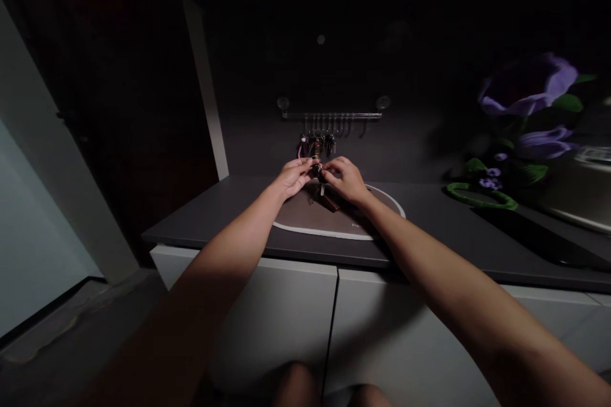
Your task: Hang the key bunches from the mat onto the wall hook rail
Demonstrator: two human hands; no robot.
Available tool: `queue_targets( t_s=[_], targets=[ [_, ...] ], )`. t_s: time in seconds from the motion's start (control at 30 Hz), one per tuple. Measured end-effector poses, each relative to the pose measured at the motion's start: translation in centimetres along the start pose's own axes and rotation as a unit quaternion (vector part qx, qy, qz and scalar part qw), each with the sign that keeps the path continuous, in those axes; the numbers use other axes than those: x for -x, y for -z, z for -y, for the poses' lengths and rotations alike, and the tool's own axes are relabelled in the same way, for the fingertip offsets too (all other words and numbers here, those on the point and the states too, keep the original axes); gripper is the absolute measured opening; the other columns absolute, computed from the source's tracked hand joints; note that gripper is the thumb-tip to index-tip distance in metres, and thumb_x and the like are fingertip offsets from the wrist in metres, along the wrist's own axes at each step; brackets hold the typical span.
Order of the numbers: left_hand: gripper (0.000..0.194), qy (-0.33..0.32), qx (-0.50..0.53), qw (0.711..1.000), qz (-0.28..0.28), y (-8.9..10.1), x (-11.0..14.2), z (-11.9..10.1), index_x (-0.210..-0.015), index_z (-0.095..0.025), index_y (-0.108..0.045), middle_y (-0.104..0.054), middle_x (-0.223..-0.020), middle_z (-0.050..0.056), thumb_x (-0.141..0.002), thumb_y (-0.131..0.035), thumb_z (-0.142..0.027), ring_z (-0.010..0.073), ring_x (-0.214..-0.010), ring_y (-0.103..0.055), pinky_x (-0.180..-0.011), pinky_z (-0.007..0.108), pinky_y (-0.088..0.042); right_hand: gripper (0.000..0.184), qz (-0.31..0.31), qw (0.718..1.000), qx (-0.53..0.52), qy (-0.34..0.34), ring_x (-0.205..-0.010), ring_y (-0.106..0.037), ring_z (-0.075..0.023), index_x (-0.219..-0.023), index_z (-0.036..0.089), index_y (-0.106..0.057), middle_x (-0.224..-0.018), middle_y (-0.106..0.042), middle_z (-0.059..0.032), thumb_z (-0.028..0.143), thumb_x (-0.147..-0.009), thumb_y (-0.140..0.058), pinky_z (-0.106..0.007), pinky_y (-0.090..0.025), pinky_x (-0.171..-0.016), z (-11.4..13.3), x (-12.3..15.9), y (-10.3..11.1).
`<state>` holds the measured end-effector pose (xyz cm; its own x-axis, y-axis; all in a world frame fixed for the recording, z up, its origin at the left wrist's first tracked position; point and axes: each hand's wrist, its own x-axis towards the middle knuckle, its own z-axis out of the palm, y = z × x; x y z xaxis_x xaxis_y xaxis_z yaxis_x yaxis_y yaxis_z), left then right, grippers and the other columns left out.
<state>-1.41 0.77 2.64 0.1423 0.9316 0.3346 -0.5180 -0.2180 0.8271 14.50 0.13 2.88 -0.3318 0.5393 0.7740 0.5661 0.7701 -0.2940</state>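
My left hand [293, 176] and my right hand [347, 179] meet above an oval brown mat [305, 219] with a pale rim on a dark countertop. Both hands pinch a small bunch of keys [319, 170] held between their fingertips, with a key hanging down from it. A dark brown tag or pouch [329, 201] lies on the mat just under the hands. On the wall behind them a rail of hooks [331, 116] carries several more key bunches [316, 140].
The dark countertop [429, 222] sits on white cabinet doors [286, 318]. Purple artificial flowers [529, 86] with green leaves stand at the right, beside a metallic appliance [580, 194]. A white door frame [207, 89] and a dark doorway are at the left.
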Motion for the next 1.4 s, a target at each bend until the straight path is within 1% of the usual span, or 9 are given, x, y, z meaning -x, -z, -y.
queue_targets(
  t_s=[0.23,0.43,0.63,0.73,0.9,1.03,1.2,1.3,1.4],
  targets=[
    [0.008,-0.009,0.002,1.000,-0.029,0.0,0.0,-0.1,-0.074,-0.009,-0.058,-0.065,-0.083,0.007,-0.076,-0.052,-0.005,0.0115,-0.077,-0.060,-0.085,0.033,-0.048,0.019,-0.054,0.997,-0.053,-0.012,-0.082,-0.053,-0.0150,-0.079,0.018,-0.065,-0.083,-0.057,-0.0056,0.032,-0.078,-0.052,-0.028,-0.041,-0.076,-0.7,-0.4,0.3],
    [0.009,-0.001,0.018,1.000,-0.010,-0.1,0.1,0.1,-0.073,-0.010,-0.058,-0.064,-0.080,0.006,-0.074,-0.052,-0.003,0.0118,-0.075,-0.060,-0.086,0.037,-0.047,0.022,-0.073,0.985,-0.149,-0.049,-0.081,-0.053,-0.0140,-0.078,0.017,-0.063,-0.086,-0.059,-0.0055,0.037,-0.075,-0.055,-0.028,-0.041,-0.077,-0.7,-0.7,0.5],
    [0.005,0.027,-0.004,0.999,0.037,-0.3,0.5,0.0,-0.077,-0.008,-0.060,-0.063,-0.075,0.005,-0.073,-0.058,-0.008,0.0107,-0.068,-0.059,-0.077,0.032,-0.048,0.030,-0.067,0.942,-0.305,-0.122,-0.077,-0.053,-0.0127,-0.081,0.017,-0.060,-0.080,-0.061,-0.0017,0.044,-0.069,-0.059,-0.027,-0.041,-0.078,-0.6,-0.7,0.4],
    [0.009,0.043,-0.028,0.997,0.055,-0.3,0.5,0.2,-0.080,-0.009,-0.060,-0.061,-0.071,0.003,-0.071,-0.062,-0.012,0.0095,-0.068,-0.058,-0.074,0.029,-0.048,0.032,-0.071,0.926,-0.344,-0.138,-0.075,-0.052,-0.0120,-0.082,0.018,-0.060,-0.079,-0.061,-0.0003,0.045,-0.067,-0.061,-0.026,-0.041,-0.076,-0.9,-0.7,0.2],
    [0.015,0.057,-0.076,0.993,0.070,-0.4,0.6,0.7,-0.076,-0.012,-0.059,-0.060,-0.071,0.001,-0.066,-0.068,-0.016,0.0093,-0.067,-0.057,-0.073,0.028,-0.047,0.030,-0.057,0.897,-0.400,-0.178,-0.069,-0.052,-0.0108,-0.080,0.021,-0.056,-0.075,-0.059,0.0018,0.044,-0.064,-0.064,-0.023,-0.042,-0.066,-0.8,-0.5,0.2],
    [0.016,0.055,-0.095,0.993,0.050,-0.7,0.7,0.8,-0.076,-0.012,-0.058,-0.060,-0.074,0.001,-0.064,-0.069,-0.015,0.0097,-0.069,-0.057,-0.071,0.028,-0.047,0.030,-0.052,0.854,-0.472,-0.214,-0.067,-0.054,-0.0104,-0.080,0.022,-0.052,-0.074,-0.060,0.0031,0.043,-0.063,-0.066,-0.022,-0.043,-0.062,-0.5,-0.5,0.1],
    [0.019,0.044,-0.160,0.986,0.027,-0.8,0.7,1.0,-0.077,-0.013,-0.060,-0.062,-0.079,0.004,-0.066,-0.068,-0.026,0.0097,-0.071,-0.058,-0.067,0.024,-0.046,0.032,-0.084,0.807,-0.537,-0.232,-0.063,-0.058,-0.0132,-0.079,0.022,-0.047,-0.071,-0.060,0.0027,0.044,-0.064,-0.064,-0.025,-0.045,-0.056,-0.5,-0.5,0.1],
    [0.022,0.024,-0.207,0.978,-0.009,-0.7,0.5,1.2,-0.076,-0.012,-0.059,-0.063,-0.078,0.005,-0.067,-0.067,-0.031,0.0087,-0.065,-0.058,-0.058,0.020,-0.042,0.030,-0.119,0.796,-0.533,-0.261,-0.057,-0.057,-0.0129,-0.080,0.022,-0.044,-0.070,-0.059,0.0034,0.042,-0.066,-0.061,-0.023,-0.042,-0.048,-0.7,-0.9,0.3],
    [0.023,-0.003,-0.230,0.973,-0.038,-0.6,0.3,1.4,-0.074,-0.012,-0.059,-0.063,-0.073,0.005,-0.067,-0.065,-0.032,0.0078,-0.060,-0.056,-0.052,0.018,-0.039,0.026,-0.160,0.802,-0.510,-0.267,-0.050,-0.053,-0.0105,-0.077,0.021,-0.045,-0.064,-0.057,0.0042,0.039,-0.067,-0.060,-0.022,-0.041,-0.045,-1.2,-1.9,0.7]
  ],
)
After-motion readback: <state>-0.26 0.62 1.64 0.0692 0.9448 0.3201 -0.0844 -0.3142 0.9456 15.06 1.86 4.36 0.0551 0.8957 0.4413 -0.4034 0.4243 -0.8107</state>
